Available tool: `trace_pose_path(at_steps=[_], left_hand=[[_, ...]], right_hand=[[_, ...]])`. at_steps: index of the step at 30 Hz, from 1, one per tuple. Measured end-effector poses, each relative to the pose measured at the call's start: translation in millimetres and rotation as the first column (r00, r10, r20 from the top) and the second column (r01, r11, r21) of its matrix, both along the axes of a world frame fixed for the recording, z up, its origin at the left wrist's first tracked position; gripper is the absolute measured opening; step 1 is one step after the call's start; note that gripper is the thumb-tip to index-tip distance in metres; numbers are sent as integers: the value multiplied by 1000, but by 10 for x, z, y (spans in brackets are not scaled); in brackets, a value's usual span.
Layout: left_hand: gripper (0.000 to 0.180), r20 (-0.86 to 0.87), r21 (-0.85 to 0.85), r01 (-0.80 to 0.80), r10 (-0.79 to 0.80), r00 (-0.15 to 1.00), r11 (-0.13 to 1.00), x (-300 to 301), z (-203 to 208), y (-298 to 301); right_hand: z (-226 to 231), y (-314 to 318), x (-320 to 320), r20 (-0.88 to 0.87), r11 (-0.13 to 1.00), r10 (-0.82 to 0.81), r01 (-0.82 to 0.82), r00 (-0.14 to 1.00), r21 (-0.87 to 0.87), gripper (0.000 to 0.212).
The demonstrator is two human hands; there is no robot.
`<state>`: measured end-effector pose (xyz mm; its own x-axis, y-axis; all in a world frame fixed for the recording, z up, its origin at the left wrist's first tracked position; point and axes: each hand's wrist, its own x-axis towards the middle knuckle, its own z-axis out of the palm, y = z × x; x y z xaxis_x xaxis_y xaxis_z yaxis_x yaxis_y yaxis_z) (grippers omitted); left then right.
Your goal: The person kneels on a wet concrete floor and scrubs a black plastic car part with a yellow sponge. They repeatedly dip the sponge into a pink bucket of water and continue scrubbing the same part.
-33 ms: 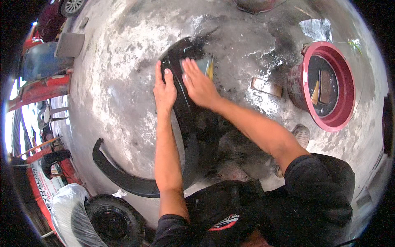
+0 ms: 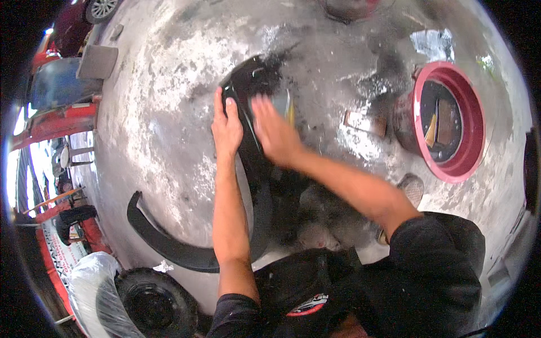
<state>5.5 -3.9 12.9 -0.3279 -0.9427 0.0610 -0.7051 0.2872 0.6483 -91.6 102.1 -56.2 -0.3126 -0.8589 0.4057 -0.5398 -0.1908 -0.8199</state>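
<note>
A long curved black wheel arch trim (image 2: 252, 143), wet and glossy at its far end, lies on the floor in front of me. My left hand (image 2: 227, 130) rests along its left edge, index finger stretched out and thumb apart. On the trim's upper face my right hand (image 2: 275, 129) lies flat, its fingers extended and smeared by motion. Whether anything is under that palm is hidden. Just right of those fingers shows a narrow yellow thing (image 2: 291, 112), too unclear to name.
To the right stands a red tub (image 2: 418, 121) of dark water, with a brown block and a yellowish piece inside. A wet rectangular block (image 2: 363, 121) lies nearer. Lower left are a tire (image 2: 183, 293) and clear plastic sheeting (image 2: 93, 284). A shoe (image 2: 412, 188) shows beside my right arm.
My right hand has slid slightly back along the trim toward me. The left hand keeps its place on the edge, and the whole picture has shifted a little.
</note>
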Motion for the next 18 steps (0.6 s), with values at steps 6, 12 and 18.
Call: trace_pose_path(at_steps=[6, 12, 18], left_hand=[[53, -102, 59, -1, 7, 995, 998, -16, -255, 133], [52, -129, 33, 37, -32, 991, 999, 11, -199, 22], [52, -114, 38, 30, -25, 993, 999, -28, -159, 54]], right_hand=[[260, 52, -146, 96, 998, 12, -18, 995, 62, 48], [88, 1068, 493, 33, 996, 81, -82, 996, 41, 52], [241, -140, -32, 133, 998, -56, 55, 990, 7, 50]])
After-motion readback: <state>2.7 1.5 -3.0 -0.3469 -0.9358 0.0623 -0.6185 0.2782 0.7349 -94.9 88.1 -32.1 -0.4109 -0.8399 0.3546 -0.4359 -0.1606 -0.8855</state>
